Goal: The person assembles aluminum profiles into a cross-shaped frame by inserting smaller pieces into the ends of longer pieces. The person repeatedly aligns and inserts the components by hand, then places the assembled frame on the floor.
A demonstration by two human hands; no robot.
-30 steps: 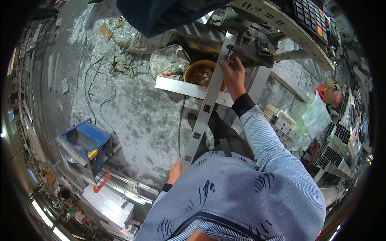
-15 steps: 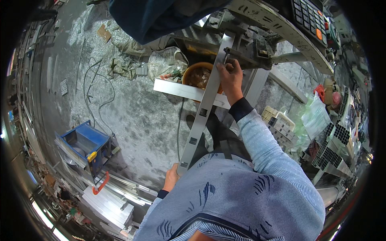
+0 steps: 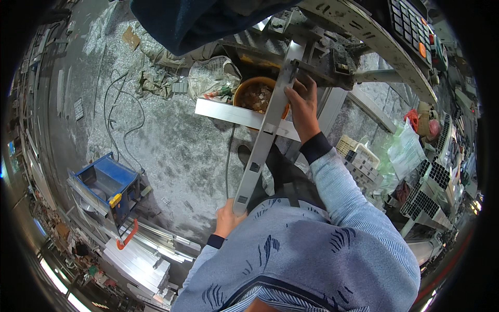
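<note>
Bar (image 3: 269,130) of silver metal lies between my two grips in the head view, its long axis going away from the body, from lower left to upper right. From the left grip (image 3: 228,218) it extends forward and a little to the right; this grip is closed on the near end, with some fingers hidden. From the right grip (image 3: 305,106) the bar is directly to the left: the thumb touches its edge near the far end, the other fingers are bent, and from my distance I cannot tell if they really hold it. Both grips touch it, so neither is nearer.

The bar is straight and smooth, with dark rectangular holes (image 3: 254,167) along it. Under it, a pale flat strip (image 3: 221,111) crosses, at the near side of a round orange bucket (image 3: 236,96) with rough scraps (image 3: 254,99). Beside the bucket I see a crumpled sack (image 3: 210,78), on grey, speckled floor (image 3: 182,156).
</note>
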